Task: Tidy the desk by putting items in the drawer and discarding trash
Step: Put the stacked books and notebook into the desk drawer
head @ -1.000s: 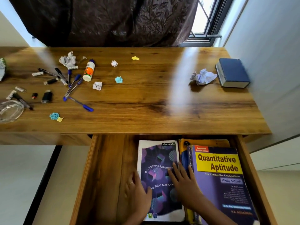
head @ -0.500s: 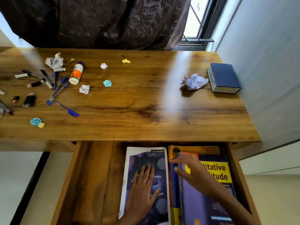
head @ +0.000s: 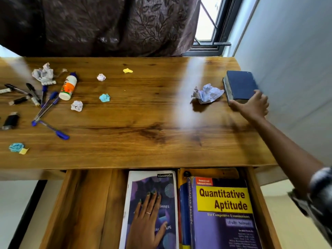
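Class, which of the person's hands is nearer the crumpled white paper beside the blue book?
Right. The right hand grips the blue book just right of the paper; the left hand lies flat on the notebook in the drawer.

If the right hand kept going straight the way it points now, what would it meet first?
The right hand is already at the near end of the blue book, thumb on one side and fingers on the other, so the book comes first. Beyond it the wall looks close, though depth is unclear.
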Available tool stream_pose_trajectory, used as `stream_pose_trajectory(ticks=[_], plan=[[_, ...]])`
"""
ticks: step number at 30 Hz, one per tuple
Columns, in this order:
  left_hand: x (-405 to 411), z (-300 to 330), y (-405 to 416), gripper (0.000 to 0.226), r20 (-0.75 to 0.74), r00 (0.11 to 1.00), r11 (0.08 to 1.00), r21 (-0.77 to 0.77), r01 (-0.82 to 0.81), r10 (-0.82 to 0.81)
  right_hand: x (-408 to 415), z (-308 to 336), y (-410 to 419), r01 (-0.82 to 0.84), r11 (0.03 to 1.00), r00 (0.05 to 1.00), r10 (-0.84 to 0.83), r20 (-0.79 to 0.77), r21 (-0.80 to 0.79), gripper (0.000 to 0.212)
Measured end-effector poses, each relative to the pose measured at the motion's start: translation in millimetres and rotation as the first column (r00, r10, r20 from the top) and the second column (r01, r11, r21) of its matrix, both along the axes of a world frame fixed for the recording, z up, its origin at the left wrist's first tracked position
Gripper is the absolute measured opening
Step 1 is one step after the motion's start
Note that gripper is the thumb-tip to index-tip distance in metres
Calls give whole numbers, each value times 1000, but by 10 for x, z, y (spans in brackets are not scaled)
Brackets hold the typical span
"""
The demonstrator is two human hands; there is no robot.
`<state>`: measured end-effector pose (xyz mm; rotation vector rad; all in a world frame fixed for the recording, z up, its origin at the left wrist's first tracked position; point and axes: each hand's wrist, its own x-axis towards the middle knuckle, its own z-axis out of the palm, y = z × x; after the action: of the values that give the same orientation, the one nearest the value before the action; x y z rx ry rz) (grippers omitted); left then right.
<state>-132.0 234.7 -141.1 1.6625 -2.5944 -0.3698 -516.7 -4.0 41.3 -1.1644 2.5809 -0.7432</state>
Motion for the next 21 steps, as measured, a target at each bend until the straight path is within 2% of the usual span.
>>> stream_pose_trajectory(ticks=[2, 4, 10, 15, 21], plan=[[-8, -3, -4, 79, -12, 1000, 1000, -10, -2, 1, -69, -81, -169, 82, 996, 996, -83, 37, 19, 112], [-16, -15, -1, 79, -13, 1000, 1000, -10, -9, 9, -73, -170, -268, 152, 988, 988, -153, 29, 19, 119], [-3, -16, 23, 80, 25, 1000, 1000, -4, -15, 15, 1, -250, -254, 224, 974, 975, -224, -2, -26, 114], [-5, 49, 42, 80, 2, 1000, 999, 33, -28, 28, 169, -276, 381, 183, 978, 982, -187, -30, -105, 107], [-40, 126, 87, 75, -61, 995, 995, 67, -72, 76, 536, -328, 1341, 113, 989, 991, -119, -63, -90, 108]])
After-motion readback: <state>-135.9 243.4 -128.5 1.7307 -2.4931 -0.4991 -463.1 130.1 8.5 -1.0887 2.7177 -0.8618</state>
